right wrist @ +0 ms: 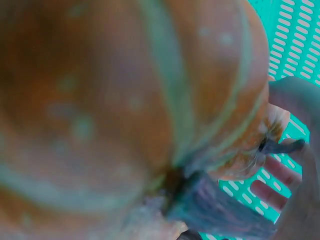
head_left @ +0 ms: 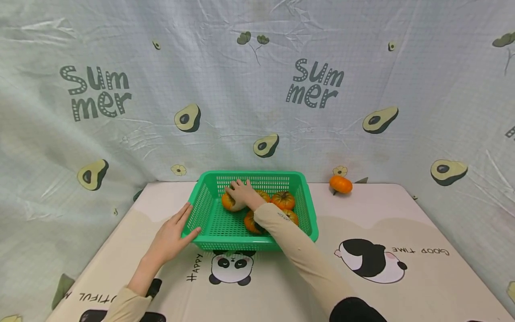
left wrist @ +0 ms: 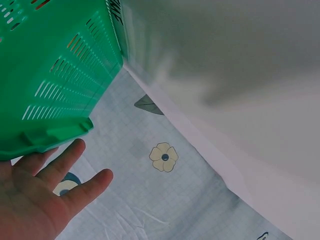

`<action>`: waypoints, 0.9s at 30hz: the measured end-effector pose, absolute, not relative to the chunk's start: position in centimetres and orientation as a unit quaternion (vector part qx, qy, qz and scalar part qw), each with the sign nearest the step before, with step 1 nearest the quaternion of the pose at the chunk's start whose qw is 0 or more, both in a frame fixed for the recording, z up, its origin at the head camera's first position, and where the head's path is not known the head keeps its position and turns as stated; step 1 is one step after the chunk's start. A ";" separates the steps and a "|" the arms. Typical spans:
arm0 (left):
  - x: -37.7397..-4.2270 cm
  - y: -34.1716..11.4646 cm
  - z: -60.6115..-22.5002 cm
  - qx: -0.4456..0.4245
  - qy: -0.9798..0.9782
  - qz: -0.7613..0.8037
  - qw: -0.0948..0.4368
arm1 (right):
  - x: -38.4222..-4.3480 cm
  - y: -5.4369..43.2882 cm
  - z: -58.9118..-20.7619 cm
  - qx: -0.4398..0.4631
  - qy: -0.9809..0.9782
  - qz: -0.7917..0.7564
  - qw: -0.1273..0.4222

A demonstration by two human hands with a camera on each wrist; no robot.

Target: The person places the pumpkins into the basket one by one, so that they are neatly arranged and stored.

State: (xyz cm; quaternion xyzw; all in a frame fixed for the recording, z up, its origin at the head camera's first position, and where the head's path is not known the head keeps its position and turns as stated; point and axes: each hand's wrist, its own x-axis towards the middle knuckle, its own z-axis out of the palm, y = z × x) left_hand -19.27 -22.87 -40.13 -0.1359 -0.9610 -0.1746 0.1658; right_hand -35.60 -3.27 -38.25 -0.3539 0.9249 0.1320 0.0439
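A green plastic basket stands on the table with several small orange pumpkins in it. My left hand rests at its left rim, fingers straight; the left wrist view shows these fingers beside the basket wall. Inside the basket, my right hand grips a pumpkin near the back left. Around that hand lie a pumpkin with green streaks and another nearer the front, partly behind the right forearm. In the right wrist view a large blurred pumpkin hides much of the held pumpkin.
One more orange pumpkin lies outside the basket, at the table's back right edge. The table has a pale cover printed with pandas and words. Behind it hangs a light cloth with avocado prints.
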 end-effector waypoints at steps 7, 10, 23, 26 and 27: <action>-19.2 -22.8 -40.0 -0.133 -0.963 -0.172 0.159 | -35.5 -2.5 -36.8 -0.349 0.929 0.109 0.053; -19.2 -22.8 -40.0 -0.132 -0.963 -0.174 0.156 | -35.3 -2.0 -35.5 -0.352 0.930 0.101 0.041; -19.2 -22.8 -40.2 -0.138 -0.961 -0.177 0.162 | -33.9 4.3 -29.4 -0.392 0.915 0.058 -0.074; -19.2 -22.8 -40.3 -0.138 -0.961 -0.177 0.164 | -34.0 6.7 -29.2 -0.400 0.911 0.023 -0.101; -19.2 -22.8 -40.3 -0.137 -0.961 -0.177 0.164 | -34.1 7.5 -29.3 -0.403 0.908 0.011 -0.115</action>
